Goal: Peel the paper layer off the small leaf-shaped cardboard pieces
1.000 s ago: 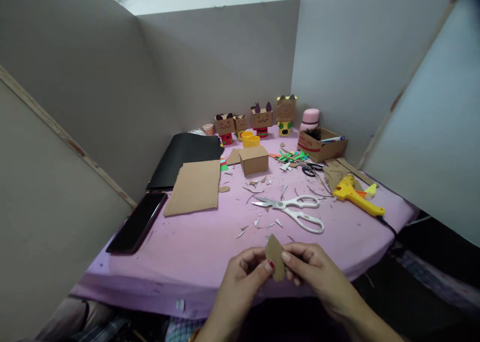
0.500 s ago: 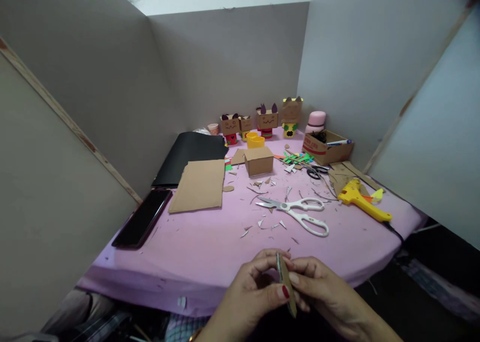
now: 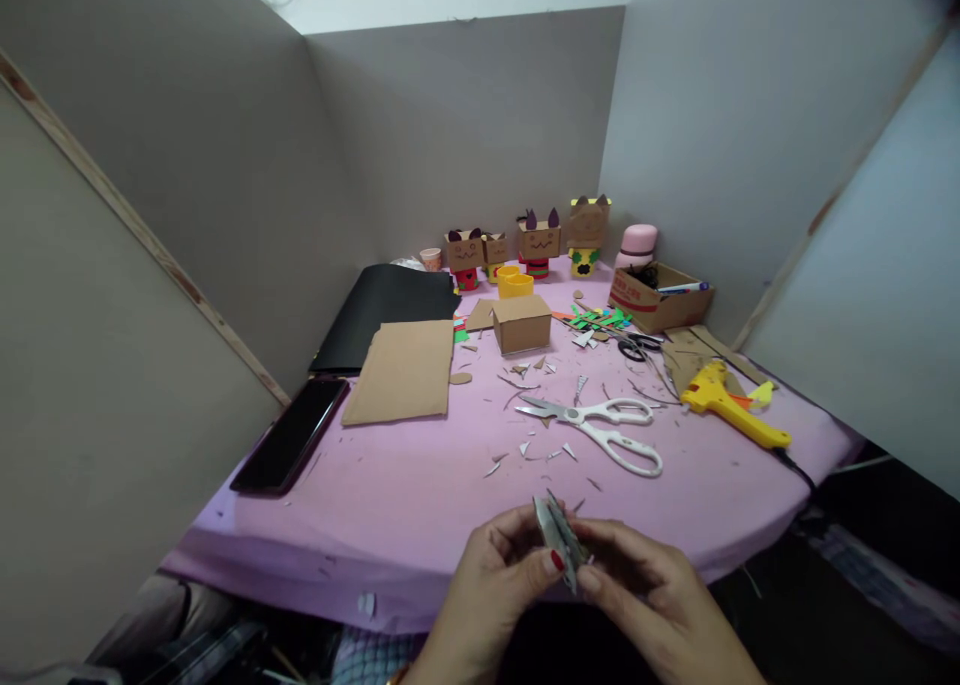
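Observation:
At the table's front edge, my left hand and my right hand hold small cardboard pieces between them. The pieces stand on edge, grey-white on the side facing me, with a narrow gap at the top; how many there are I cannot tell. My left thumb, with a red nail, presses their near side. My right thumb and fingers pinch the right side near the bottom. White-handled scissors lie open on the table just beyond my hands, among small paper and cardboard scraps.
A closed cardboard box stands mid-table. To the left lie a cardboard sheet, a black sheet and a phone. A yellow glue gun lies right. Behind are cardboard figures and an open box.
The cardboard pieces have turned between my fingers, from a brown face to grey-white faces with a gap at the top. My right hand has shifted slightly. The view has moved a little.

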